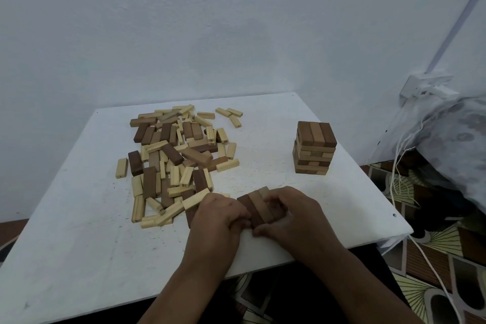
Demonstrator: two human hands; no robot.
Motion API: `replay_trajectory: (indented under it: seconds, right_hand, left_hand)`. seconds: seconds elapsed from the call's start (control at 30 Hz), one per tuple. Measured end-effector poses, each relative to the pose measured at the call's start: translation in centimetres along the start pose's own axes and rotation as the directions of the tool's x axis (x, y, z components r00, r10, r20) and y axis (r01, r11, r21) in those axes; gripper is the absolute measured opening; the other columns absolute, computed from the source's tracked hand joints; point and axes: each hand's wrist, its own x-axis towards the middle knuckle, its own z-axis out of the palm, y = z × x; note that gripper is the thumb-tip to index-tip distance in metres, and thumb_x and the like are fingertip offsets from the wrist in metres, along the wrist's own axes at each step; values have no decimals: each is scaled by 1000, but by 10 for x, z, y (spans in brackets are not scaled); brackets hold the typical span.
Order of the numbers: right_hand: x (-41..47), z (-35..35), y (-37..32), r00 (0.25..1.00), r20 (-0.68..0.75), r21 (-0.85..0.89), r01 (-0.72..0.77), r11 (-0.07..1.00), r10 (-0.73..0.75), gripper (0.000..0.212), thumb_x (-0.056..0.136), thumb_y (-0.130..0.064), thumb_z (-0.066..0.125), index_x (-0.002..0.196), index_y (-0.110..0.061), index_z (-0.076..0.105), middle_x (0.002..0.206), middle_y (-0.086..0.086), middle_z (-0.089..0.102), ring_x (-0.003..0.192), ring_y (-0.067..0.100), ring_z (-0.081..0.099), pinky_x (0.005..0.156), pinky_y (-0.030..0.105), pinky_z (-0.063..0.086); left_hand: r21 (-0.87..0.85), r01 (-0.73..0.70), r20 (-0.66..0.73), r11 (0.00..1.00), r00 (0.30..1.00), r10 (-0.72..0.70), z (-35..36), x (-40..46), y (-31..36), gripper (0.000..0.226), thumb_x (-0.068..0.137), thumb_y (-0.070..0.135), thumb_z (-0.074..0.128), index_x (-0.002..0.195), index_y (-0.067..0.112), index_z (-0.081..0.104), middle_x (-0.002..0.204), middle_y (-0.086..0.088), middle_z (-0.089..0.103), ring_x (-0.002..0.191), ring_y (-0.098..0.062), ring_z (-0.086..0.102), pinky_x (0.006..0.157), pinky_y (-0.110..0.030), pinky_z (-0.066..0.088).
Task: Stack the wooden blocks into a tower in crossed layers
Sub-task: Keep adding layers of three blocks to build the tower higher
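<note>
A short tower (314, 147) of crossed wooden layers stands at the right of the white table (79, 231), topped by three brown blocks side by side. A loose pile of light and dark blocks (173, 160) covers the table's left middle. Near the front edge, three brown blocks (256, 205) lie side by side in a row. My left hand (219, 218) grips the row's left side with curled fingers. My right hand (294, 213) grips its right side, thumb low at the front. Both hands hide parts of the row.
A pale wall rises just behind the table. At the right sit a grey patterned bag (452, 144), a white wall box (426, 87) and white cords (399, 166) hanging past the table's edge. A patterned floor mat (434, 258) lies below.
</note>
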Motion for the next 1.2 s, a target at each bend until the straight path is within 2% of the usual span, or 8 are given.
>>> replay_trajectory:
  seconds: [0.23,0.37,0.5,0.63,0.8,0.93,1.03,1.2]
  right_hand:
    - [-2,3,-3,999,-29,7,34,999,-33,48,61,-55,79,95,-40,49,93,-27,51,87,-3,49,72,7,35]
    - [-1,4,-6,999,-50,69,24,997,-20,47,59,-42,76,90,-34,41,86,-17,50,79,7,49,61,21,44]
    - [0,-1,-1,999,-12,124,39,992,-38,47,57,-26,72,88,-34,37,95,-17,51,84,12,53,67,34,51]
    - [-1,-5,3,997,53,113,46,992,-53,50,58,-26,72,93,-35,38,102,-21,49,93,8,52,73,27,53]
    - [-2,-8,4,991,90,149,82,985,-96,53,60,-22,71,96,-36,36,108,-20,49,99,6,52,76,26,52]
    - [-2,-12,4,988,133,150,55,987,-75,57,61,-25,72,103,-38,36,118,-21,47,108,1,48,87,21,50]
    - [-4,-16,15,990,135,28,34,999,-38,65,61,-39,72,113,-44,34,127,-25,41,121,-2,38,105,23,31]
    - [-5,-25,19,982,183,11,31,999,-32,56,71,-42,74,117,-41,41,119,-33,40,117,-6,33,105,22,26]
  left_hand:
    - [-18,-16,28,1000,999,17,0,2,-4,28,65,1,65,75,25,75,77,13,69,83,-7,50,80,-4,30]
    - [4,-18,52,1000,998,18,1,1,-4,22,70,7,73,82,26,75,83,13,65,85,-5,43,83,-5,27]
    - [32,70,43,997,997,-71,-6,0,-4,35,67,19,84,99,26,73,106,13,58,104,-6,41,92,-10,27]
    - [80,11,70,997,997,-17,-12,0,2,37,64,21,72,100,29,68,126,11,59,122,-14,44,102,-29,31]
    - [165,50,244,985,966,-90,-10,-2,9,65,71,34,50,136,38,40,131,29,40,141,1,15,104,-26,9]
    - [117,59,253,991,964,-87,-14,-1,11,50,75,29,53,121,41,37,130,26,40,137,6,23,106,-28,11]
    - [34,91,233,995,968,-97,-17,-2,13,47,74,25,57,109,45,31,125,26,45,129,10,32,104,-26,12]
    - [-39,106,272,994,958,-91,-21,-2,12,53,77,16,64,104,44,28,123,28,43,129,15,28,106,-21,9]
